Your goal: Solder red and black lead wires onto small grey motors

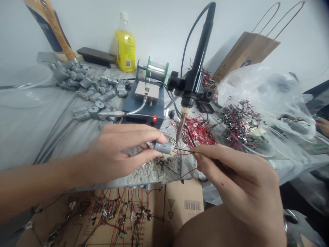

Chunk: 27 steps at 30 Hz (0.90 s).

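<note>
Between the thumb and fingertips of my left hand is a small grey cylindrical motor, lying sideways with its end facing right. My right hand pinches a thin black wire, whose tip reaches the motor's right end. A red wire hangs below from the same lead, with a small dark connector. Just above the motor's end points the tip of a soldering iron, clamped in a black holder; whether they touch I cannot tell.
A solder feeder with a solder spool stands behind my hands. Grey motors are heaped at left, red wires at right. A yellow bottle, plastic bag and paper bag stand behind. Wired parts lie over cardboard below.
</note>
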{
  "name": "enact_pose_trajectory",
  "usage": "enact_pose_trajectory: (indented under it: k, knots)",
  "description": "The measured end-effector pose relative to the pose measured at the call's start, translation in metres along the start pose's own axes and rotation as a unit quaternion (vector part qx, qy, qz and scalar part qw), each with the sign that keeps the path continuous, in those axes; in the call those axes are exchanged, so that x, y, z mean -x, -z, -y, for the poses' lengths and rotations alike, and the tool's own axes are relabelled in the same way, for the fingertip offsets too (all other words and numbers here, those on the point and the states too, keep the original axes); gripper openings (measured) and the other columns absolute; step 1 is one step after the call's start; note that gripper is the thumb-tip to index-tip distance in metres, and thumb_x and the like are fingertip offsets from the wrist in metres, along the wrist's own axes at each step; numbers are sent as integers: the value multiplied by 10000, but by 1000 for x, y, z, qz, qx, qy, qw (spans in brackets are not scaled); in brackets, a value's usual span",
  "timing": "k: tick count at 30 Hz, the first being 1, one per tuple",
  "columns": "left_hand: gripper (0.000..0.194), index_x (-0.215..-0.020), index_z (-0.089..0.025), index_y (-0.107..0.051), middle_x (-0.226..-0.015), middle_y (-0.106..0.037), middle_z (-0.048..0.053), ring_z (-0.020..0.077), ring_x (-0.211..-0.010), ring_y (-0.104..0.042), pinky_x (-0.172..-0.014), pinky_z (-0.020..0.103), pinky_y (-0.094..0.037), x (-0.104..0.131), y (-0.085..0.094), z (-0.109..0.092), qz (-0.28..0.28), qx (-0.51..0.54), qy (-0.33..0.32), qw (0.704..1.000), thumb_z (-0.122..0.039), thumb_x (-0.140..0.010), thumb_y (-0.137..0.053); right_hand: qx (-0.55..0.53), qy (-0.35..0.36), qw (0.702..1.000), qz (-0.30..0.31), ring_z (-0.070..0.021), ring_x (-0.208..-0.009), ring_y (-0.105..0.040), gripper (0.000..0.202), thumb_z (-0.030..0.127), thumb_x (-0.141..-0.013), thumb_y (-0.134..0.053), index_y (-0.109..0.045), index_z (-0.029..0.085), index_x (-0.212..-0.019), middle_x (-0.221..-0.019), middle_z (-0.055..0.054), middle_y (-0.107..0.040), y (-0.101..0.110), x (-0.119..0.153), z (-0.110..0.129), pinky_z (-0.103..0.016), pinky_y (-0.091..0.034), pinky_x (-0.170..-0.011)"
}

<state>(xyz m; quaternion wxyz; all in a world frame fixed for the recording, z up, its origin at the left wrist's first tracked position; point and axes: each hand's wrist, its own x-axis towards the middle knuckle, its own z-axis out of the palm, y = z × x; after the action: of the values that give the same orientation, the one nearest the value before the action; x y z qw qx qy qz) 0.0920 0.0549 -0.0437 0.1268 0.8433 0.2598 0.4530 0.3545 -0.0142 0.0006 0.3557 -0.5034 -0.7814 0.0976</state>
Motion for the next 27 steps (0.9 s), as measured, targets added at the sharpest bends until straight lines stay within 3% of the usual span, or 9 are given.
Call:
enact_pose_trajectory:
  k: [4, 8, 10, 12, 16, 18, 20, 23, 27]
  knots:
    - [104, -1123, -262, -717, -1070, -831, -33, 142, -879, -799, -839, 239, -666, -1, 4, -11, 13, 8, -14, 1000, -289, -1027, -745, 18, 13, 1000, 18, -124, -749, -733, 160, 183, -1027, -674, -732, 323, -1077, -913, 42, -796, 10, 7, 9, -251, -518, -590]
    - [93, -1125, -236, -712, -1073, -832, -15, 151, -886, -804, -785, 230, -664, 9, 10, -41, 65, 35, 3, 997, -271, -1041, -731, 35, 16, 999, 37, -133, -658, -662, 149, 201, -1034, -635, -687, 334, -1077, -795, 32, -729, 28, 19, 31, -268, -483, -542]
    - [140, -1149, -241, -707, -1056, -825, -14, 142, -797, -788, -700, 224, -653, 24, 9, -58, 64, 82, 40, 994, -272, -1019, -751, 44, 32, 996, 68, -123, -627, -629, 121, 210, -1039, -623, -689, 312, -1047, -758, 31, -692, 34, 21, 44, -258, -476, -531]
    - [204, -1190, -252, -698, -1049, -817, -12, 144, -769, -776, -711, 228, -663, 44, 5, -73, 48, 133, 77, 987, -258, -998, -766, 56, 56, 990, 113, -98, -618, -606, 104, 218, -1046, -629, -710, 280, -1027, -744, 39, -666, 37, 21, 57, -236, -471, -539]
    - [289, -1292, -292, -680, -1140, -809, 15, 219, -920, -802, -797, 300, -702, 94, -6, -101, 58, 155, 154, 974, -246, -1010, -725, 59, 72, 974, 208, -80, -618, -564, 173, 194, -1056, -604, -724, 198, -932, -727, 27, -622, 32, 31, 79, -231, -441, -553]
    - [331, -1341, -299, -661, -1187, -803, 42, 271, -985, -801, -789, 354, -708, 119, -11, -115, 59, 141, 183, 971, -270, -1014, -703, 52, 61, 964, 253, -95, -633, -554, 248, 202, -1070, -581, -679, 185, -842, -714, 16, -597, 26, 48, 84, -252, -420, -559]
    - [393, -1391, -312, -628, -1241, -786, 46, 272, -1055, -785, -880, 372, -690, 141, -14, -128, 90, 147, 215, 961, -231, -1011, -690, 49, 38, 954, 293, -108, -655, -551, 286, 238, -1103, -544, -661, 186, -848, -725, 8, -588, 19, 72, 83, -274, -405, -579]
    - [448, -1367, -361, -630, -1287, -764, -9, 218, -1135, -752, -1004, 346, -630, 163, -15, -141, 122, 175, 289, 933, -124, -992, -689, 75, -35, 936, 343, -129, -692, -557, 237, 257, -1132, -493, -711, 220, -1045, -782, 7, -603, 11, 111, 77, -303, -397, -631]
    - [432, -1234, -358, -684, -1116, -779, -58, 154, -816, -721, -830, 307, -616, 175, -15, -152, 87, 229, 375, 894, -101, -890, -736, 60, -44, 916, 393, -171, -869, -634, 218, 241, -1118, -499, -715, 272, -1104, -987, -26, -666, 6, 142, 77, -334, -462, -738]
